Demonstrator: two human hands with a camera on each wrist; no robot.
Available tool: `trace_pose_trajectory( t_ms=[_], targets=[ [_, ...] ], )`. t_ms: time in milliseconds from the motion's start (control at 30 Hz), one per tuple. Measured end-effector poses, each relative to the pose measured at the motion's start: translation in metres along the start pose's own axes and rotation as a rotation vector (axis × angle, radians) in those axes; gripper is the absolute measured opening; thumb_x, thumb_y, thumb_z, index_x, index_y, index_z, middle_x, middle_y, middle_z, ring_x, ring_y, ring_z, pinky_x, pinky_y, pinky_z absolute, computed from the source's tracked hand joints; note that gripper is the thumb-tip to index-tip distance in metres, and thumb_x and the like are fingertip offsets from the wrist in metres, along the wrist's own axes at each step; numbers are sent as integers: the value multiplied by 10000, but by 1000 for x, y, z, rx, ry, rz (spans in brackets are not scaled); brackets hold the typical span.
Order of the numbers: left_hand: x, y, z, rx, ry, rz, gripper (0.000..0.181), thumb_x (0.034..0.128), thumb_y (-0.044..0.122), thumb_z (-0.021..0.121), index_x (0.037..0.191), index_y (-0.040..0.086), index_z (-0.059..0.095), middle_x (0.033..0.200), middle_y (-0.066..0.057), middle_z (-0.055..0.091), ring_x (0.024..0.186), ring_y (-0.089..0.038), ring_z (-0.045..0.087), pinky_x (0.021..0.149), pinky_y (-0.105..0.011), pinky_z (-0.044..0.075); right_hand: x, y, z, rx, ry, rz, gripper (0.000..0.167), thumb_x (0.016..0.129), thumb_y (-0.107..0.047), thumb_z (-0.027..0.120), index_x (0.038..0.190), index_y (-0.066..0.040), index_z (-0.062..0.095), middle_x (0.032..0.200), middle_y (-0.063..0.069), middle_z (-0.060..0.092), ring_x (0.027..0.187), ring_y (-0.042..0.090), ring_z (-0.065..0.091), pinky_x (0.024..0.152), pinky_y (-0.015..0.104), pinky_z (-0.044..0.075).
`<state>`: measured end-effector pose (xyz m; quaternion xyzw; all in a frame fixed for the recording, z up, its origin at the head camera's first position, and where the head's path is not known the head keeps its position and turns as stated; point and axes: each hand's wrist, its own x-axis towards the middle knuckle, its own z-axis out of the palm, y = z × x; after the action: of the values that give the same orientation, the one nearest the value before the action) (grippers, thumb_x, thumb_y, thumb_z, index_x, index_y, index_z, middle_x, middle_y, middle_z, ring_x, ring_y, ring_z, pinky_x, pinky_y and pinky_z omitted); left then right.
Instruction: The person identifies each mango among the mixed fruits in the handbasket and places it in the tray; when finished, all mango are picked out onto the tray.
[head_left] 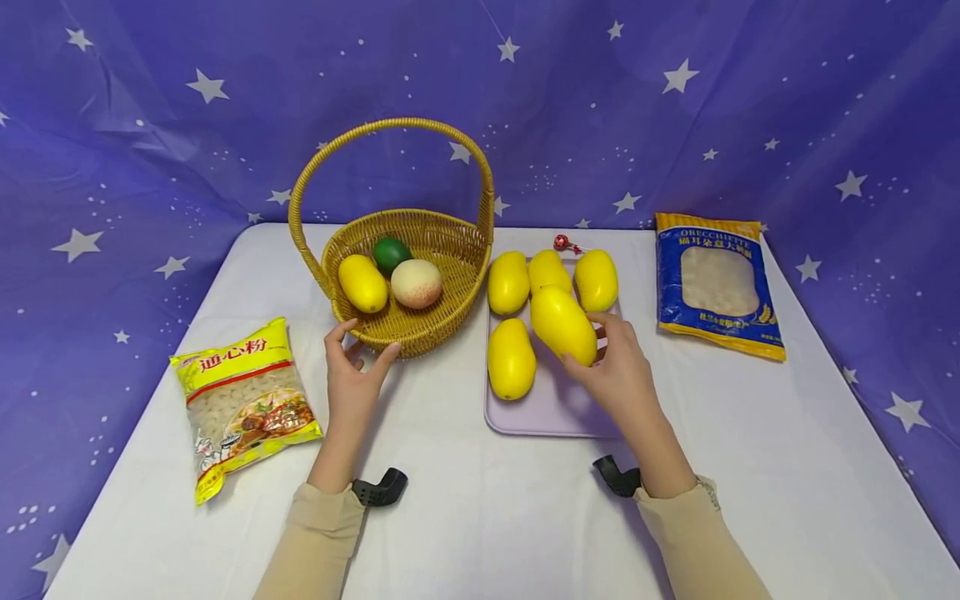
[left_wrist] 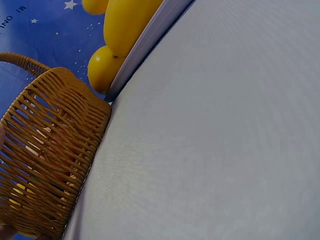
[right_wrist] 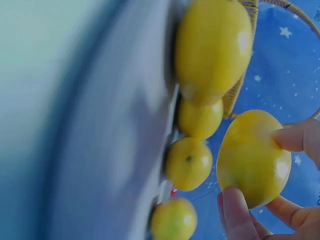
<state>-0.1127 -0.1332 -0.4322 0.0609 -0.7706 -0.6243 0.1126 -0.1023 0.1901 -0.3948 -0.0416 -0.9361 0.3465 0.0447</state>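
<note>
My right hand (head_left: 618,367) grips a yellow mango (head_left: 564,327) between thumb and fingers, above a pale purple tray (head_left: 551,417). Several more mangoes (head_left: 512,360) lie on that tray. In the right wrist view, the fingertips pinch the held mango (right_wrist: 254,162). At the near rim of a woven basket (head_left: 431,332), my left hand (head_left: 352,387) holds on with thumb and fingers spread apart. Inside the basket are another mango (head_left: 363,283), a dark green rounded fruit (head_left: 391,254) and a cream, red-speckled peach (head_left: 417,284). Only bits of the left hand show in the left wrist view.
A yellow bag of pasta (head_left: 251,404) lies on the left of the white table (head_left: 480,517). On the right is a blue orecchiette bag (head_left: 720,283). A red-wrapped lollipop (head_left: 562,242) lies behind the tray. The basket's tall handle (head_left: 390,124) arches above it.
</note>
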Motion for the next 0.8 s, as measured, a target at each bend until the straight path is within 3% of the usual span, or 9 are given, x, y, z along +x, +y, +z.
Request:
trace_pose_trajectory(
  t_ms=[400,800],
  targets=[
    [-1,2,0,4,-1,-12,670,889,183,713,1403,34,310,1474,-178,283,1271,-373,421,1044,-524,325,-14,24,11,-70,-57,59,669,802,-278,749,1346,-48,435,1142,192,477,826,286,550,704,414,477],
    [0,-1,1,-4,6,2,662,884,181,719,1398,51,322,1473,-150,287,1260,-365,432,1036,-526,335,-7,18,19,-111,-85,67,661,801,-276,748,1318,-5,438,1120,213,484,931,364,569,794,514,478]
  ],
)
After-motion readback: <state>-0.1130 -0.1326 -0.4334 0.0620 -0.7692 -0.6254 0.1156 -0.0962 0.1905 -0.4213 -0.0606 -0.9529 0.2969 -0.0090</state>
